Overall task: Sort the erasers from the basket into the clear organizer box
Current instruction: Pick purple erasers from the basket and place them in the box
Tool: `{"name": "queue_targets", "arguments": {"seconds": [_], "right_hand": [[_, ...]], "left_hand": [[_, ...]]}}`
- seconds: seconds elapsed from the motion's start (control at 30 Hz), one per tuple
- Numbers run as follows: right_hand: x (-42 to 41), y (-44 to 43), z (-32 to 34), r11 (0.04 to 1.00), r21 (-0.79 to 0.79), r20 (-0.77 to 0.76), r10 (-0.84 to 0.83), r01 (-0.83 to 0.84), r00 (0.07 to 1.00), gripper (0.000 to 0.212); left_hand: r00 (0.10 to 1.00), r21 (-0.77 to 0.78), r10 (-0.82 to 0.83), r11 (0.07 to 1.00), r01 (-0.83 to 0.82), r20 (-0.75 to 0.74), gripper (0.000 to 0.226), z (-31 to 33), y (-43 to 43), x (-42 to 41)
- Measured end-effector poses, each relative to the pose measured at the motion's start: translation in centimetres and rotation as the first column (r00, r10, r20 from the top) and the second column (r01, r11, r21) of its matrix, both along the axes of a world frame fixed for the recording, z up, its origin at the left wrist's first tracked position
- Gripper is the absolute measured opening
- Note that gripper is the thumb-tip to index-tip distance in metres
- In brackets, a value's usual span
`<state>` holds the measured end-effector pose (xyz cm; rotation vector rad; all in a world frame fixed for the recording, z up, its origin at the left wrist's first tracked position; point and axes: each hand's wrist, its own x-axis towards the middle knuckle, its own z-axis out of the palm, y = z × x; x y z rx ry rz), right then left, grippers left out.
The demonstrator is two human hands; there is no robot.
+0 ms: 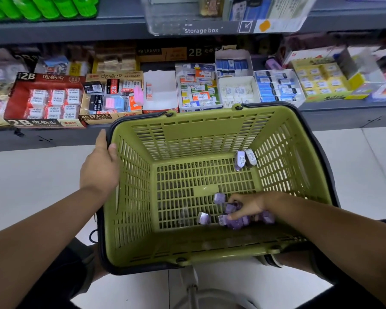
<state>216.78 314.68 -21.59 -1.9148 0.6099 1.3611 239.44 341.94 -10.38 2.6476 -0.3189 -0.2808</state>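
Observation:
A green plastic basket (129, 197) with a dark rim fills the middle of the view. My left hand (100, 166) grips its left rim. Inside, my right hand (246, 207) curls over a cluster of purple wrapped erasers (234, 223) near the front right of the floor. Loose purple erasers lie beside it, one (204, 218) to the left and one (219, 198) just behind. Two more erasers (245, 159) lean in the far right corner. The clear organizer box (165, 18), labelled "Storage box", sits on the upper shelf, partly cut off at the top.
A grey shelf (343, 105) behind the basket holds open cartons of erasers, among them a red 2B carton (47, 99) and a near-empty white one (159, 94). Green bottles (42, 6) stand at the upper left. Pale floor tiles (31, 175) lie below.

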Motion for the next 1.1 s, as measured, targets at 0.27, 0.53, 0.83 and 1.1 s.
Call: {"name": "queue_targets", "arguments": {"seconds": [0.27,0.53,0.83,1.1], "right_hand": [[1.9,4.5,-0.2,0.954,0.261,0.057,-0.166,0.146,0.985,0.067],[4.4,7.0,0.0,0.939,0.339,0.074,-0.087,0.057,0.993,0.070],[5.2,6.9,0.6,0.913,0.391,0.050,-0.144,0.113,0.988,0.056],[7.1,5.0,6.8,0.749,0.581,0.159,-0.488,0.318,0.858,0.045]], "left_hand": [[1.000,-0.021,0.005,1.000,-0.005,0.001,0.051,-0.1,0.1,-0.1],[1.000,-0.021,0.006,1.000,-0.006,0.002,0.051,-0.1,-0.3,-0.1],[1.000,-0.014,-0.009,1.000,0.010,0.019,0.049,-0.1,-0.1,0.1],[0.993,-0.153,-0.085,0.983,0.098,0.088,0.053,3.7,-2.7,-3.4]]}}
